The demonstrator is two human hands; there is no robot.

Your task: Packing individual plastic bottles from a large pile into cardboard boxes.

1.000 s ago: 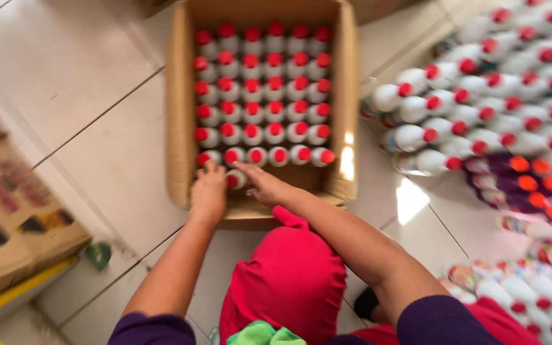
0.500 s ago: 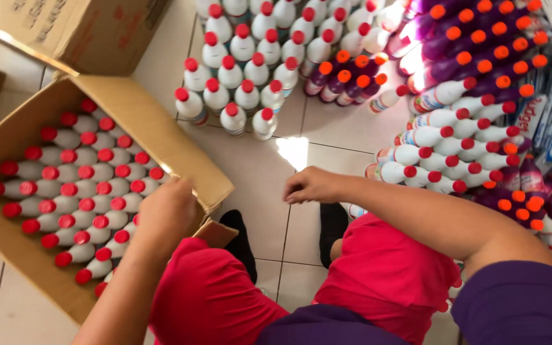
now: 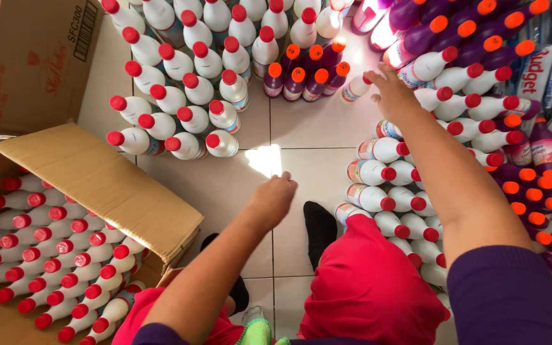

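R hand [image 3: 392,89] reaches out, fingers spread, empty, just over a small white red-capped bottle [image 3: 356,89] beside the stacked white bottles [image 3: 384,174]. L hand [image 3: 272,199] loosely curled, holds nothing, above bare tile floor [image 3: 301,124]. Left of it: open cardboard box [image 3: 97,179] w/ rows of red-capped bottles. Ahead: standing white bottles [image 3: 180,96], purple orange-capped ones [image 3: 305,75].

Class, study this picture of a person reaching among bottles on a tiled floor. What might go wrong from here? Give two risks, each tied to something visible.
1. The right hand reaches over closely packed white bottles with red caps; the forearm passes just above them and might knock some over.
2. The left hand hovers empty over the bare tiled floor, offering no support, so leaning this far forward may cost the person their balance.
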